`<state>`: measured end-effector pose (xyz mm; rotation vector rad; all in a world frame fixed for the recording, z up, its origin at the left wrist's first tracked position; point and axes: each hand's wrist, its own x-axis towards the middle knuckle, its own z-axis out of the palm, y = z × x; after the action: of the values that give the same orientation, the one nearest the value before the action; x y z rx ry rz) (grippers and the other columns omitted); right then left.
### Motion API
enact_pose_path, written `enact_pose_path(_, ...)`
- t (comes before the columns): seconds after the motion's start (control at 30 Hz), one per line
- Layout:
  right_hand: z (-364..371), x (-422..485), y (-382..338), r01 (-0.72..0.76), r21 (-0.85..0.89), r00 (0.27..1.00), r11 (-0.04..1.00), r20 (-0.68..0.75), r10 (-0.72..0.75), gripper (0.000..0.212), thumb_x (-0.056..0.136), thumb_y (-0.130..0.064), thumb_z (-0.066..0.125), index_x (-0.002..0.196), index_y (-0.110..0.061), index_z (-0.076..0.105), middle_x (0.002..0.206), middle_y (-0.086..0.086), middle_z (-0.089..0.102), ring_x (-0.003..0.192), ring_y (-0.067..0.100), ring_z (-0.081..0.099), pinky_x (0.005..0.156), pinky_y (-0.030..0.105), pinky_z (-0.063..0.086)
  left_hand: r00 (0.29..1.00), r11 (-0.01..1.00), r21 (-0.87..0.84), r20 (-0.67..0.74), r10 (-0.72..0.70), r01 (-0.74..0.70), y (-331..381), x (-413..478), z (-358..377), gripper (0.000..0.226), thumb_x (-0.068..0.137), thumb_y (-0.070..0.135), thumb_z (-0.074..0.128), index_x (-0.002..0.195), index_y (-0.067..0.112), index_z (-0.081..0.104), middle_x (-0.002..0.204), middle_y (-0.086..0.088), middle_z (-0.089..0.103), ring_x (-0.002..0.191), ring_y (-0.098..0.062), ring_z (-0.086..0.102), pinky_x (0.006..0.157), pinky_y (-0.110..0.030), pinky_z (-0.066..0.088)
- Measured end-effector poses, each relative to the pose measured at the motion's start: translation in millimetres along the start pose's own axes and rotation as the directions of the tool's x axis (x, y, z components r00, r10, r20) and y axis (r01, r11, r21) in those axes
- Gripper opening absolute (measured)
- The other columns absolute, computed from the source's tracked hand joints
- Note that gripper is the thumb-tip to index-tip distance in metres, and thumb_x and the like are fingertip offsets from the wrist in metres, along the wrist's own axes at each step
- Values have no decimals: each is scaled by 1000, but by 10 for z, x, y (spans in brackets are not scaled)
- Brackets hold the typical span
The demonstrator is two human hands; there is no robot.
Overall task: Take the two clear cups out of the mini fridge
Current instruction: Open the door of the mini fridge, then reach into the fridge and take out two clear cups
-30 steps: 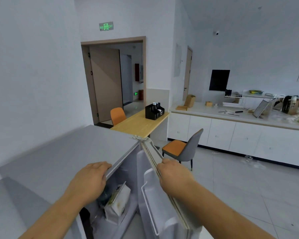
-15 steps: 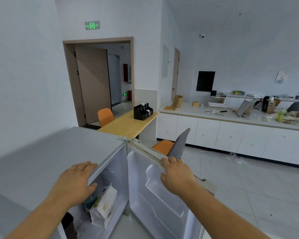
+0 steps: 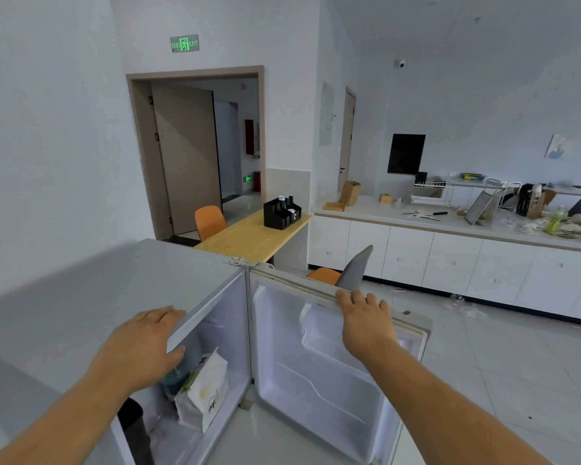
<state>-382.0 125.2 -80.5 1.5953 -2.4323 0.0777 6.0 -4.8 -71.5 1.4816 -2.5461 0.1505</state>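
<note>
The grey mini fridge point(image 3: 91, 297) stands below me with its door point(image 3: 319, 374) swung wide to the right. My left hand point(image 3: 141, 347) rests on the front edge of the fridge top, thumb curled under the rim. My right hand point(image 3: 366, 317) grips the top edge of the open door. Inside I see a white paper bag point(image 3: 203, 389), a bluish-green item point(image 3: 175, 380) behind it and a dark object point(image 3: 133, 421) at the lower left. No clear cups show; most of the interior is hidden by the fridge top and my left arm.
A wooden table point(image 3: 249, 236) with a black organiser point(image 3: 280, 213) stands behind the fridge, with an orange chair point(image 3: 210, 221) beside it. A grey and orange chair point(image 3: 346, 273) is just past the door. White cabinets and a cluttered counter point(image 3: 450, 226) run along the right wall.
The fridge door has swung from nearly edge-on to wide open on the right, with my right hand moving along on its top edge. My left hand stayed on the fridge top.
</note>
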Motion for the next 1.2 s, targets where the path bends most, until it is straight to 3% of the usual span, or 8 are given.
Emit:
enact_pose_path(0.27, -104, -27, 167, 40, 88, 999, 995, -6, -39, 68, 91, -20, 46, 155, -25, 24, 157, 9, 35, 143, 36, 29, 119, 55, 22, 997, 998, -55, -78, -18, 13, 363, -228, -33, 64, 91, 51, 56, 150, 28, 45, 156, 4, 47, 138, -20, 46, 111, -38, 42)
enact_pose_path(0.4, -140, -148, -206, 320, 263, 943, 910, -179, -280, 53, 96, -33, 50, 148, -23, 42, 149, 2, 48, 136, 26, 40, 113, 43, 34, 985, 993, -100, -166, 47, -64, 720, -428, 65, 49, 89, 45, 60, 133, 22, 62, 135, 0, 66, 119, -21, 62, 99, -36, 50)
enact_pose_path(0.5, -25, -277, -602, 469, 360, 883, 807, -201, -424, 41, 98, -37, 49, 137, -23, 55, 135, -1, 58, 124, 22, 48, 101, 36, 42, 994, 986, -165, -103, -25, 8, 891, -555, 315, 47, 90, 47, 59, 131, 24, 61, 131, 4, 66, 116, -19, 59, 92, -33, 50)
enact_pose_path(0.6, 241, -351, -952, 466, 472, 875, 749, -119, -469, 36, 98, -39, 51, 129, -25, 60, 126, -3, 61, 115, 18, 50, 90, 33, 46, 982, 946, -265, 20, -189, 188, 928, -660, 659, 50, 89, 52, 60, 134, 31, 56, 135, 8, 61, 120, -16, 56, 91, -30, 52)
enact_pose_path(0.8, 811, -150, -1571, 157, 704, 896, 693, 193, -399, 23, 94, -40, 59, 111, -26, 66, 106, -5, 66, 88, 13, 61, 69, 29, 49, 859, 727, -465, 188, -476, 505, 712, -559, 1370, 54, 86, 51, 72, 132, 30, 55, 137, 3, 62, 123, -22, 60, 89, -37, 61)
enact_pose_path(0.97, 1230, 260, -2199, -82, 775, 858, 626, 375, -352, 15, 92, -37, 61, 94, -22, 65, 93, -4, 69, 76, 8, 62, 56, 25, 46, 746, 480, -615, 291, -600, 626, 457, -219, 1924, 51, 86, 41, 75, 132, 28, 56, 136, 0, 64, 120, -26, 64, 85, -34, 60)
enact_pose_path(1.1, 1577, 579, -2722, -177, 743, 817, 645, 477, -326, 25, 92, -46, 59, 97, -22, 65, 89, -5, 68, 82, 17, 66, 61, 31, 48, 608, 210, -684, 412, -679, 698, 294, 30, 2379, 60, 85, 36, 72, 139, 25, 49, 132, -1, 62, 119, -28, 61, 88, -37, 49)
enact_pose_path(1.2, 1845, 758, -3035, -202, 695, 777, 690, 542, -319, 37, 92, -52, 57, 93, -16, 64, 82, 0, 68, 76, 22, 67, 70, 35, 58, 467, -83, -711, 539, -701, 698, 192, 188, 2681, 57, 83, 30, 73, 134, 18, 52, 117, 6, 59, 114, -24, 61, 83, -30, 42)
